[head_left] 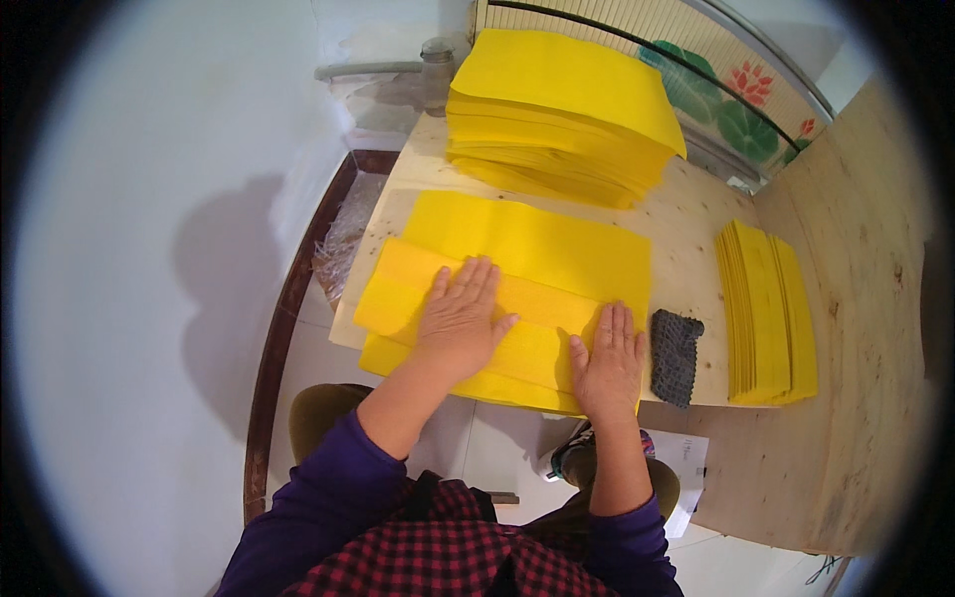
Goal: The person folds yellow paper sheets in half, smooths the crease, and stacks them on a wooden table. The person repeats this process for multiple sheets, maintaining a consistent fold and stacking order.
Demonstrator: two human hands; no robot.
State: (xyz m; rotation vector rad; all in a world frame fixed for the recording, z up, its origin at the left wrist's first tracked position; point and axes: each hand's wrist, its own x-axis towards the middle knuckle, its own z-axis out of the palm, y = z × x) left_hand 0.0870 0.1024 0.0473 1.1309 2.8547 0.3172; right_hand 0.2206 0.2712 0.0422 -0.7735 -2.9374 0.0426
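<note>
A yellow felt-like sheet lies on the wooden table in front of me, with a folded yellow piece across its nearer part. My left hand presses flat on the left half of that folded piece, fingers stretched away from me. Toward its right end rests my right hand, palm down, fingers extended and the thumb apart. Neither hand grips anything. More yellow material shows beneath, reaching the table's front edge. Just right of my right hand lies a dark grey folded cloth.
A tall stack of yellow sheets stands at the back of the table. Folded yellow pieces stand in a row at the right, beside a wooden panel. A jar is at the back left, near the white wall.
</note>
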